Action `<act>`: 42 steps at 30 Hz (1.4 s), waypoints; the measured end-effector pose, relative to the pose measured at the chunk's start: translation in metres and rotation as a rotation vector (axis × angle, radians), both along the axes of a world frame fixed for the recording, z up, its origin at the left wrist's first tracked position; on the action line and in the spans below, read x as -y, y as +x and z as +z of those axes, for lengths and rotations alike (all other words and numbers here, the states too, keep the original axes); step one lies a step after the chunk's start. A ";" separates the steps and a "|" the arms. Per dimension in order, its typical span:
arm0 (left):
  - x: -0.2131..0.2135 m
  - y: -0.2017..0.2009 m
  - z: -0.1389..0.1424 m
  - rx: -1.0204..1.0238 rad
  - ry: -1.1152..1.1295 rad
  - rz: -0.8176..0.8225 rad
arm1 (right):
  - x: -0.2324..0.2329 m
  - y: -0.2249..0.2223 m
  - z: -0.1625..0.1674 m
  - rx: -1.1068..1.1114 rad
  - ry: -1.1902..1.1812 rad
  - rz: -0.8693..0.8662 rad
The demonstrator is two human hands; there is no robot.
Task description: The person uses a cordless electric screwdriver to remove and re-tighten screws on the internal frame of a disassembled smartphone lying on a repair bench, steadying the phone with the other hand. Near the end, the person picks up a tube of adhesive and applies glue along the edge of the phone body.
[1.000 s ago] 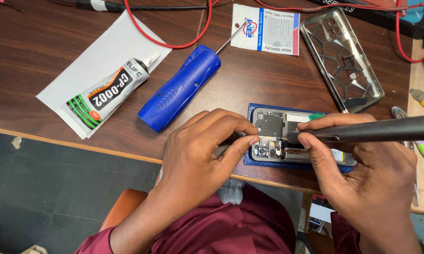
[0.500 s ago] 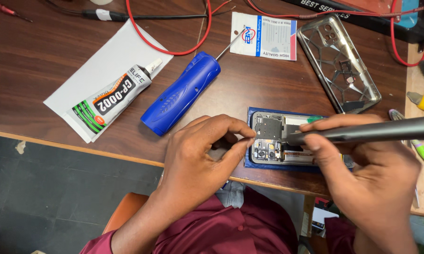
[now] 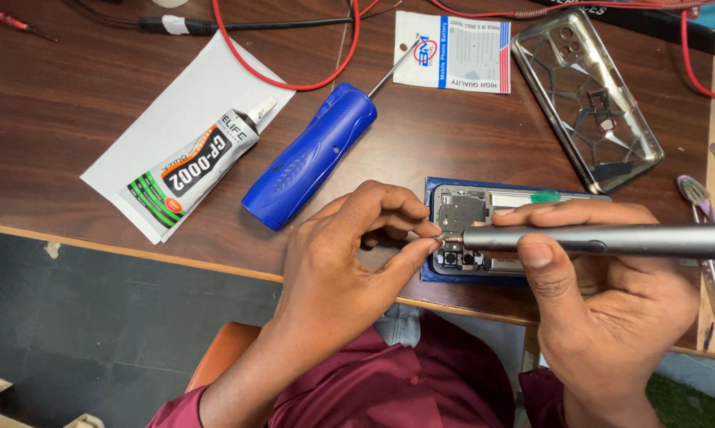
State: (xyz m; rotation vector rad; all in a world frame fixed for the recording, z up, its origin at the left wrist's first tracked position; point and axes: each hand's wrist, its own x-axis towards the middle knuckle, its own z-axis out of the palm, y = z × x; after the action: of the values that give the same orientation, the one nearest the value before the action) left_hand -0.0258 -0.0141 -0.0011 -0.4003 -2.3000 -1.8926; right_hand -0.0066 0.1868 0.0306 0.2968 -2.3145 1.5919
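Head view puts both of my hands over the opened phone (image 3: 484, 208), which lies with its back cover off on a blue mat (image 3: 433, 190) near the front edge of the brown wooden table (image 3: 72, 103). My right hand (image 3: 611, 293) is clenched around a grey electric screwdriver pen (image 3: 603, 240), thumb on top and fingers under it, the shaft lying almost level and its tip over the board just above the camera modules. My left hand (image 3: 349, 254) is pinched shut at that tip, thumb and forefinger meeting there; whether a screw sits between them I cannot tell, it is too small. Compared with the pictures from a second and half a second back, the phone and mat have not moved, and the pen holds its line, but my left fingertips have drawn in from the board's edge to meet the bit. I read that as steadying the bit or tending a screw at the tip, so the work remains on the board's fasteners. Beyond the hands lie a blue-handled screwdriver (image 3: 310, 154), a glue tube (image 3: 195, 166) on a white sheet (image 3: 183, 95), a clear phone case (image 3: 587, 95), a small printed packet (image 3: 452, 51), red wires (image 3: 294, 75) and tweezers (image 3: 710, 254) at the right edge.
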 end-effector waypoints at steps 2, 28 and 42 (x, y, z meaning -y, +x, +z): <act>0.001 0.000 -0.001 -0.004 -0.013 -0.002 | 0.001 0.000 -0.002 0.009 0.008 -0.005; 0.000 0.000 -0.001 -0.052 -0.110 0.005 | 0.007 0.006 0.000 -0.027 0.084 -0.017; 0.011 -0.002 0.008 -0.154 -0.352 -0.124 | 0.004 0.008 0.010 0.060 0.237 -0.056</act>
State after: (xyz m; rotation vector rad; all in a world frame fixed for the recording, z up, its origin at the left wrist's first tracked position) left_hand -0.0274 -0.0247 0.0065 -0.7165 -2.5509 -1.4379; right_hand 0.0011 0.1826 0.0406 0.2383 -2.5378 1.3186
